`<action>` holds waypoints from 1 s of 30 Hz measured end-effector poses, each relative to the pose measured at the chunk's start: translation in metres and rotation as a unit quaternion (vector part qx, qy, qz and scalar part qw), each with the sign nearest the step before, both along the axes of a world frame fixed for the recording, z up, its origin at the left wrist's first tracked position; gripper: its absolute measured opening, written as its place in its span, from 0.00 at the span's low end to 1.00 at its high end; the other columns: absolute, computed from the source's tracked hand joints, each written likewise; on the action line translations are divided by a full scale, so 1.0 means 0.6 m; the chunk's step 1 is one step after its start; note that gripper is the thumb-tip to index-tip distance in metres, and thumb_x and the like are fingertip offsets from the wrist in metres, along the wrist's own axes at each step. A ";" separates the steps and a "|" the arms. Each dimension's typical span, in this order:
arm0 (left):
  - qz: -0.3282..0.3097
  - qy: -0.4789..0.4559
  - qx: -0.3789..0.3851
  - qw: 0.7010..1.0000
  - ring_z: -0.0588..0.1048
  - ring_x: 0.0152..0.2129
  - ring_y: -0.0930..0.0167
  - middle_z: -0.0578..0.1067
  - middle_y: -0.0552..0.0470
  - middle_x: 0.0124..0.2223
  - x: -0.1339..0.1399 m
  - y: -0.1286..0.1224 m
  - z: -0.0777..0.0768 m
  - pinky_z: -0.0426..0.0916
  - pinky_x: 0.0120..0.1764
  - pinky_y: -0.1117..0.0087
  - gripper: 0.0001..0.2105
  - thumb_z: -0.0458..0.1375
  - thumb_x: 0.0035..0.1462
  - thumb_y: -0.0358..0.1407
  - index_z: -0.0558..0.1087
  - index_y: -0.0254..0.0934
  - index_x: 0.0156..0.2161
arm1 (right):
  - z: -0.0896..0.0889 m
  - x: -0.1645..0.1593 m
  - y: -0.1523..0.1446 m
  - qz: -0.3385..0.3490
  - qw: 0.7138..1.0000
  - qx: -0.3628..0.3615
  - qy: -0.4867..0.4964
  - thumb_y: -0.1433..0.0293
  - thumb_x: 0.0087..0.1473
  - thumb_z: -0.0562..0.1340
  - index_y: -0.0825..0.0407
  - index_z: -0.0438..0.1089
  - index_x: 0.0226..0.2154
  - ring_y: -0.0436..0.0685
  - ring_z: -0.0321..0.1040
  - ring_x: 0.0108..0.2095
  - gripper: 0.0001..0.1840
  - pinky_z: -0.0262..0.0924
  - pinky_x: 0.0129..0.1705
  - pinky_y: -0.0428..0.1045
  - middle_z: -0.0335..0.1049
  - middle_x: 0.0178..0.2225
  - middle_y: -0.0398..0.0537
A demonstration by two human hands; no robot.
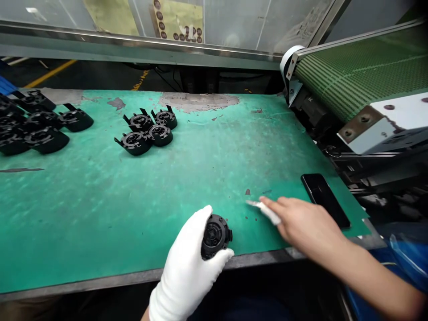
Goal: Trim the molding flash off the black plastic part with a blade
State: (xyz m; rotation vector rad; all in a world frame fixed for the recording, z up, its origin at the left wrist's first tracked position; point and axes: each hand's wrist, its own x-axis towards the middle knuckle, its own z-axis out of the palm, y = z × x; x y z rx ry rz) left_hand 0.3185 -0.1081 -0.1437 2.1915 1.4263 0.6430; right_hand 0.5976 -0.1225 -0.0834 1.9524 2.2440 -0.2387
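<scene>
My left hand point(187, 258), in a white glove, is closed around a round black plastic part point(214, 236) above the table's front edge. Ribs and rings show on the part's upturned face, and a small tab sticks out on its right side. Bare and closed, my right hand point(301, 218) grips a small knife point(269, 213) with a white handle. Its short thin blade points left toward the black part, some way apart from it. A black smartphone point(325, 200) lies on the table just beyond my right hand.
Several similar black parts point(133, 140) stand grouped on the green tabletop point(214, 165), with more black parts point(47, 138) at the far left. A green conveyor belt point(361, 67) rises at the right, its metal frame jutting near the table. A metal ledge point(140, 42) runs behind.
</scene>
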 end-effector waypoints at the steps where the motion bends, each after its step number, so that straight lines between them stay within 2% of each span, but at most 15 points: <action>1: 0.004 0.003 -0.009 1.000 0.65 0.64 0.56 0.64 0.44 0.67 0.000 0.001 0.002 0.63 0.65 0.50 0.41 0.66 0.55 0.45 0.52 0.45 0.69 | -0.005 0.013 0.006 -0.024 1.000 0.005 -0.013 0.76 0.57 0.53 0.48 0.66 0.63 0.68 0.74 0.39 0.32 0.68 0.31 0.59 0.76 0.41 0.53; 3: -0.006 0.010 -0.041 0.999 0.64 0.65 0.58 0.62 0.47 0.69 -0.008 0.010 0.012 0.62 0.66 0.51 0.46 0.67 0.53 0.44 0.48 0.46 0.70 | -0.011 0.032 0.010 -0.030 0.999 0.015 0.035 0.74 0.61 0.52 0.46 0.66 0.63 0.66 0.75 0.41 0.29 0.70 0.36 0.59 0.77 0.45 0.51; 5: -0.048 0.026 -0.078 0.995 0.63 0.65 0.60 0.60 0.51 0.70 -0.030 0.029 0.028 0.61 0.66 0.55 0.49 0.68 0.52 0.41 0.44 0.49 0.72 | -0.014 0.037 0.005 -0.012 0.993 0.011 0.118 0.71 0.63 0.50 0.44 0.65 0.63 0.64 0.75 0.45 0.28 0.71 0.42 0.58 0.76 0.48 0.50; 6: -0.071 0.037 -0.086 0.993 0.64 0.65 0.62 0.60 0.53 0.71 -0.046 0.042 0.038 0.61 0.67 0.56 0.48 0.67 0.53 0.40 0.43 0.51 0.72 | -0.015 0.035 0.000 -0.005 0.988 0.002 0.151 0.70 0.64 0.50 0.44 0.65 0.63 0.63 0.74 0.46 0.27 0.70 0.44 0.58 0.76 0.49 0.50; 8: -0.080 0.053 -0.059 0.994 0.65 0.65 0.64 0.61 0.58 0.70 -0.083 0.067 0.058 0.60 0.67 0.57 0.38 0.61 0.60 0.42 0.49 0.55 0.70 | -0.017 0.027 -0.009 -0.002 0.981 -0.016 0.192 0.70 0.64 0.49 0.44 0.65 0.63 0.62 0.74 0.48 0.28 0.70 0.47 0.58 0.75 0.51 0.51; 10: 0.008 0.045 0.002 0.999 0.67 0.63 0.63 0.65 0.57 0.68 -0.112 0.084 0.075 0.59 0.68 0.55 0.28 0.56 0.64 0.46 0.58 0.54 0.68 | -0.020 0.020 -0.015 -0.008 0.976 -0.022 0.214 0.70 0.64 0.50 0.44 0.64 0.63 0.63 0.72 0.50 0.28 0.69 0.50 0.59 0.74 0.53 0.51; 12: 0.113 0.011 0.033 0.993 0.68 0.62 0.61 0.68 0.54 0.66 -0.121 0.086 0.081 0.58 0.68 0.52 0.26 0.56 0.64 0.49 0.62 0.51 0.65 | -0.025 0.015 -0.014 -0.011 0.973 -0.017 0.232 0.71 0.64 0.50 0.44 0.64 0.63 0.63 0.71 0.52 0.28 0.68 0.51 0.61 0.73 0.55 0.52; 14: 0.146 -0.027 0.016 0.989 0.65 0.64 0.59 0.65 0.50 0.67 -0.107 0.076 0.076 0.58 0.68 0.51 0.34 0.60 0.59 0.54 0.59 0.48 0.67 | -0.029 0.010 -0.011 -0.003 0.970 -0.016 0.244 0.72 0.63 0.50 0.44 0.64 0.64 0.64 0.71 0.52 0.29 0.68 0.51 0.61 0.72 0.55 0.52; 16: 0.116 -0.049 -0.014 0.992 0.60 0.67 0.56 0.58 0.46 0.71 -0.079 0.062 0.060 0.56 0.68 0.50 0.47 0.66 0.52 0.56 0.50 0.45 0.70 | -0.029 0.004 -0.006 0.019 0.967 -0.022 0.252 0.74 0.62 0.49 0.43 0.63 0.64 0.63 0.71 0.51 0.30 0.68 0.50 0.60 0.73 0.54 0.52; 17: 0.105 -0.049 -0.022 0.993 0.58 0.68 0.56 0.56 0.44 0.72 -0.063 0.057 0.051 0.56 0.68 0.50 0.50 0.68 0.50 0.55 0.48 0.43 0.71 | -0.027 -0.001 -0.004 0.032 0.966 -0.026 0.256 0.74 0.62 0.49 0.43 0.63 0.64 0.63 0.71 0.50 0.30 0.67 0.50 0.60 0.73 0.53 0.52; 20: 0.083 -0.047 -0.045 0.994 0.61 0.66 0.59 0.61 0.44 0.69 -0.032 0.045 0.031 0.58 0.68 0.53 0.46 0.69 0.53 0.47 0.49 0.43 0.70 | -0.010 -0.017 -0.003 0.072 0.962 -0.043 0.261 0.75 0.63 0.49 0.43 0.62 0.65 0.62 0.72 0.46 0.30 0.67 0.47 0.58 0.75 0.47 0.51; 22: 0.052 -0.042 -0.064 0.996 0.64 0.65 0.60 0.64 0.46 0.67 -0.029 0.037 0.025 0.59 0.67 0.54 0.45 0.69 0.52 0.42 0.50 0.45 0.69 | 0.007 -0.029 -0.005 0.099 0.957 -0.077 0.262 0.75 0.64 0.50 0.41 0.62 0.64 0.60 0.72 0.42 0.29 0.66 0.43 0.55 0.75 0.43 0.49; 25: 0.018 -0.036 -0.082 0.996 0.63 0.66 0.59 0.63 0.47 0.68 -0.038 0.021 0.023 0.60 0.67 0.52 0.45 0.69 0.52 0.40 0.49 0.48 0.69 | 0.026 -0.044 -0.008 0.124 0.951 -0.116 0.257 0.75 0.64 0.53 0.40 0.64 0.62 0.58 0.71 0.38 0.27 0.64 0.39 0.52 0.74 0.39 0.45; 30: 0.002 -0.036 -0.083 0.996 0.63 0.65 0.59 0.62 0.48 0.68 -0.045 0.013 0.021 0.60 0.67 0.51 0.43 0.68 0.54 0.42 0.49 0.49 0.69 | 0.026 -0.050 -0.002 0.130 0.964 -0.069 0.220 0.79 0.60 0.54 0.43 0.62 0.64 0.59 0.70 0.39 0.33 0.62 0.39 0.52 0.74 0.39 0.47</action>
